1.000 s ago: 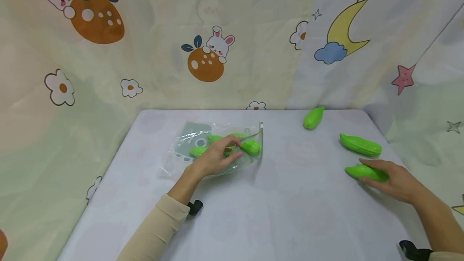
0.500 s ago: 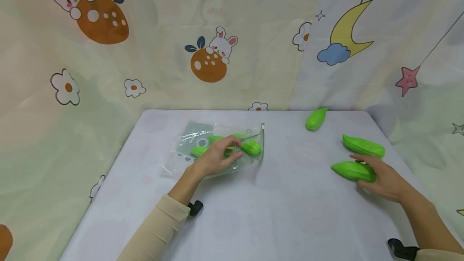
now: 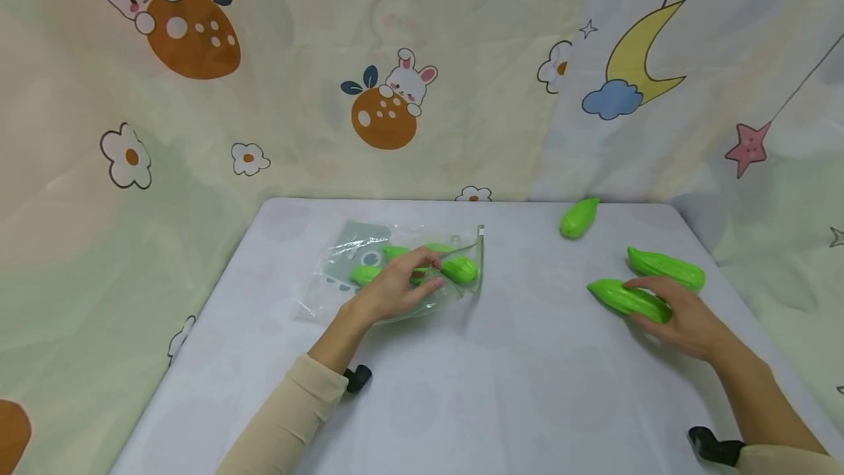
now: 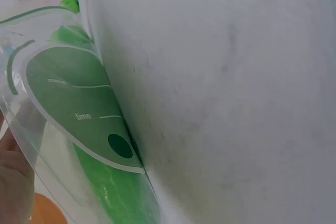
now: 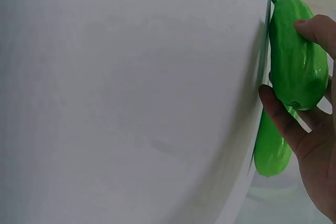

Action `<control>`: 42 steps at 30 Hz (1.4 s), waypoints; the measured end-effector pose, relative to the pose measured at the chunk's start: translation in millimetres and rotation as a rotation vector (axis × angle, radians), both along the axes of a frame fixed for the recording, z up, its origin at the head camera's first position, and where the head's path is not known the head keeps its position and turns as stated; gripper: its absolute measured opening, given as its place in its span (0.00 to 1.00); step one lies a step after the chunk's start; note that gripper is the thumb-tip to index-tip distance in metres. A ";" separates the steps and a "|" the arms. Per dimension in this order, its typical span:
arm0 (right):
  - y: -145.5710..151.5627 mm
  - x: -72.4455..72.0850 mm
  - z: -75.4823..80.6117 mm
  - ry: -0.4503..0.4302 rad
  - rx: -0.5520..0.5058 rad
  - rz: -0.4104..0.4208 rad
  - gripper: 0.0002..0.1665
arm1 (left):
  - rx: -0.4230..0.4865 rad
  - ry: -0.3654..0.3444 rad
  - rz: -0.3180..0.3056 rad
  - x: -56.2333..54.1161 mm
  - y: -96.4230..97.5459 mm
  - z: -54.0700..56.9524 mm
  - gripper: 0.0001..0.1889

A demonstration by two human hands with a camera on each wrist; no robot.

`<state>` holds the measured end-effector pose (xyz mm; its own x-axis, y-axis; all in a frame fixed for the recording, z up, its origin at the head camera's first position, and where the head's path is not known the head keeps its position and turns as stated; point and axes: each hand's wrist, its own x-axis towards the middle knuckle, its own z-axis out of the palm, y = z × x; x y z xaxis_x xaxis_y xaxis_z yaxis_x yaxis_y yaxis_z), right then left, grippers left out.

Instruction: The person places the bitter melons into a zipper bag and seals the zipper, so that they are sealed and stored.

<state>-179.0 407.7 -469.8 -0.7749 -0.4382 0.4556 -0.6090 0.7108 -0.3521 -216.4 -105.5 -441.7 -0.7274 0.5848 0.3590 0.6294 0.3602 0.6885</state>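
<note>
1. Right hand (image 3: 682, 319): clamped on a ribbed green vegetable (image 3: 616, 295) over the right part of the table, thumb on the near side, fingers on the far side. The narrow tip points left; contact with the table cannot be confirmed.
2. Apply even, moderate pressure around the thick body; the glossy ribs may let it roll under a light grip.
3. Left hand (image 3: 390, 292): at the mouth of the clear bag (image 3: 343, 249), left of centre, thumb and fingers apart. Whether they pinch the film cannot be told.
4. Hold the bag mouth wide and steady; thin film will probably fold inward if slackened. Avoid pressing on the bagged vegetables (image 3: 459, 269).
5. Second vegetable (image 3: 667, 268): just far of the right hand. Allow clearance to avoid nudging it.
6. Third vegetable (image 3: 579, 218): well apart, at the far edge of the white table (image 3: 514, 387).
</note>
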 end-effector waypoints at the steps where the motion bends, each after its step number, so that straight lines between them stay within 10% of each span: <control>1: -1.1 -0.3 0.0 0.007 -0.005 0.004 0.35 | 0.002 -0.003 0.003 0.1 -0.1 -0.3 0.15; 42: -69.4 -24.5 8.2 -0.237 -0.123 -0.029 0.41 | 0.000 -0.009 0.006 1.0 0.2 -3.0 0.13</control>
